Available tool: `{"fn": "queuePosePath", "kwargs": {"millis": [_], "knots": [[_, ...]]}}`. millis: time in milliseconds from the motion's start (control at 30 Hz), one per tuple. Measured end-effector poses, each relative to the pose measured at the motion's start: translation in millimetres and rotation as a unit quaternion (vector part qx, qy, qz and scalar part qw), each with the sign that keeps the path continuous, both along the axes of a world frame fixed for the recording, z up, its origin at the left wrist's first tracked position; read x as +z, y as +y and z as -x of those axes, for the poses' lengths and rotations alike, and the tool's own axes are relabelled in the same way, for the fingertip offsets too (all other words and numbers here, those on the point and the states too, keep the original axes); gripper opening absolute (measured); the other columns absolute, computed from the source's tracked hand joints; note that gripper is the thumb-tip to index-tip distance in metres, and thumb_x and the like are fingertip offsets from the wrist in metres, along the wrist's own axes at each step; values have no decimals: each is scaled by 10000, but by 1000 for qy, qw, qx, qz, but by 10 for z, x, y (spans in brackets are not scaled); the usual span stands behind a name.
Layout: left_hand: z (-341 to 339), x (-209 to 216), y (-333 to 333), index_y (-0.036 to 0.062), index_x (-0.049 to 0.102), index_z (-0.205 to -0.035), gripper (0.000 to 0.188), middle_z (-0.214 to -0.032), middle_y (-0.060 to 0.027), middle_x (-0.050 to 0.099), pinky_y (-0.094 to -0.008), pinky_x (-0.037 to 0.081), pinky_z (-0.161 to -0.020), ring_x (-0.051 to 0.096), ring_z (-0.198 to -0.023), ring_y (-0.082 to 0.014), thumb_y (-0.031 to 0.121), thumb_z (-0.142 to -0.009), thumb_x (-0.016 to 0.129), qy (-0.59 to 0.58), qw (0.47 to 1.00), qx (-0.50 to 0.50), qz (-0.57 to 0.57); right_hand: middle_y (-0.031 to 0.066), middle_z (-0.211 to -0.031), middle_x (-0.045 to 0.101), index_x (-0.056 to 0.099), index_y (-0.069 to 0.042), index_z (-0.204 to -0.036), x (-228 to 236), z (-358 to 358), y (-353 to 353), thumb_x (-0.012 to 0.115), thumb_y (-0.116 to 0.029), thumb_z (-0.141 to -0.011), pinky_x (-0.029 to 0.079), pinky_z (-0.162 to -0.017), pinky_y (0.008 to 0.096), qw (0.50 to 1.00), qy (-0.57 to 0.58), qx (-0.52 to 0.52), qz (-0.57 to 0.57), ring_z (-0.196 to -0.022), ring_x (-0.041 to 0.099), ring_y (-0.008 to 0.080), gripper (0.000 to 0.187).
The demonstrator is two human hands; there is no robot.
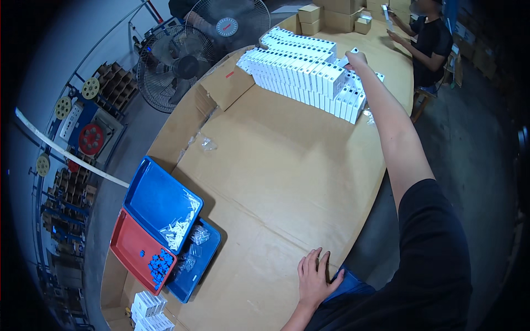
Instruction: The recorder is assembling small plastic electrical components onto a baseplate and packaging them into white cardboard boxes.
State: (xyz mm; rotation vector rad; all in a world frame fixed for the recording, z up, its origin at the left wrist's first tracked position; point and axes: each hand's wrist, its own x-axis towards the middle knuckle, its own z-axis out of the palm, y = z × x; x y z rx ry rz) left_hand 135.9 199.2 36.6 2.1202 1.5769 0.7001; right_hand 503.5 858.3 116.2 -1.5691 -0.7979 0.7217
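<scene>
My right arm stretches to the far end of the table, where my right hand [357, 60] grips a small white box [343, 61]. That box is above the near right end of a long block of white boxes [301, 71], stacked in rows and layers. Part of the held box is hidden by my fingers. Close to my body, my left hand [313, 280] rests on the cardboard-covered table [265, 171] by its edge, fingers spread, holding nothing.
At the left lie a blue tray [157, 193] with white pieces, a red tray [130, 243] with blue pieces, and a lower blue tray [207, 259] with clear bags. More white boxes [149, 309] stand below. Two fans [185, 66] and a seated person [430, 47] are beyond.
</scene>
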Motion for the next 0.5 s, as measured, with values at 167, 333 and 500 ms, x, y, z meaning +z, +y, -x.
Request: {"fn": "queuePosePath", "kwargs": {"millis": [167, 333, 500], "knots": [[56, -11, 15, 50, 622, -1343, 671, -1439, -209, 525, -538, 322, -1164, 479, -1389, -369, 474, -849, 785, 10, 1000, 14, 17, 173, -822, 703, 696, 86, -1036, -91, 337, 121, 641, -340, -948, 510, -519, 378, 992, -65, 98, 34, -580, 638, 241, 438], [62, 0, 14, 59, 634, -1327, 649, -1441, -190, 528, -532, 322, -1168, 484, -1388, -352, 473, -850, 782, 4, 1000, 12, 19, 79, -791, 669, 724, -13, -1038, -122, 153, 306, 643, -379, -955, 482, -565, 358, 984, -153, 59, 67, -664, 629, 188, 384], [45, 22, 16, 67, 625, -1347, 643, -1453, -167, 528, -514, 315, -1182, 477, -1401, -321, 492, -882, 750, 10, 999, 12, 30, 107, -1079, 696, 680, 17, -1267, -229, 103, 338, 619, -304, -981, 567, -708, 339, 987, -127, 90, 30, -846, 685, 204, 434]]}}
